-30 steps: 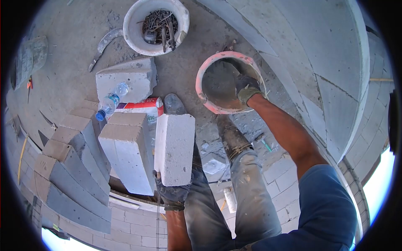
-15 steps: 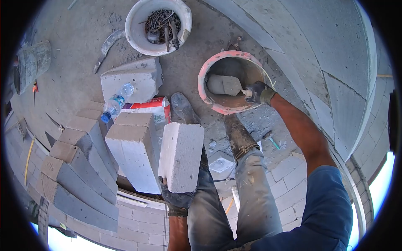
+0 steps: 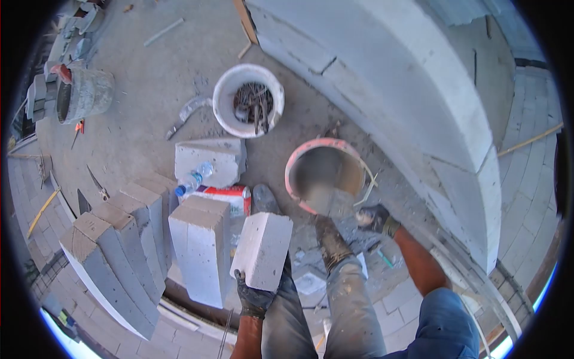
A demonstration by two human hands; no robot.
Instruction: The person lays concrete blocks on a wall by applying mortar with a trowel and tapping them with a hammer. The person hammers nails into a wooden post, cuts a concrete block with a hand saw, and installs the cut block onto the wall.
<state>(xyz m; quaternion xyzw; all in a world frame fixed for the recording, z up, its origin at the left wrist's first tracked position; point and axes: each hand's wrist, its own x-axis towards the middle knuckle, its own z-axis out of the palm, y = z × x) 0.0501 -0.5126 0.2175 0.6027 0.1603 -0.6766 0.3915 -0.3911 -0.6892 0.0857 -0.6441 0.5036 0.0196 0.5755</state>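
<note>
My left hand (image 3: 256, 296), in a dark glove, grips the lower end of a pale concrete block (image 3: 263, 251), which stands tilted up over my left leg. My gloved right hand (image 3: 375, 219) is closed round the handle of a trowel. The trowel's blade (image 3: 335, 202), blurred and apparently loaded with grey mortar, is over the near rim of a pink-rimmed bucket (image 3: 293, 158). Grey mix shows inside that bucket. Just left of the held block, another block (image 3: 194, 251) stands on end.
A row of blocks (image 3: 113, 251) stands at the left. A water bottle (image 3: 194, 178) lies near a block (image 3: 209, 157) and a red-and-white bag (image 3: 239, 200). Farther off is a white bucket (image 3: 224, 99) of nails. A block wall (image 3: 382, 96) curves along the right.
My right hand has drawn the trowel out of the bucket's inside, toward me, to its near rim. The left hand still grips the block. The camera view has shifted.
</note>
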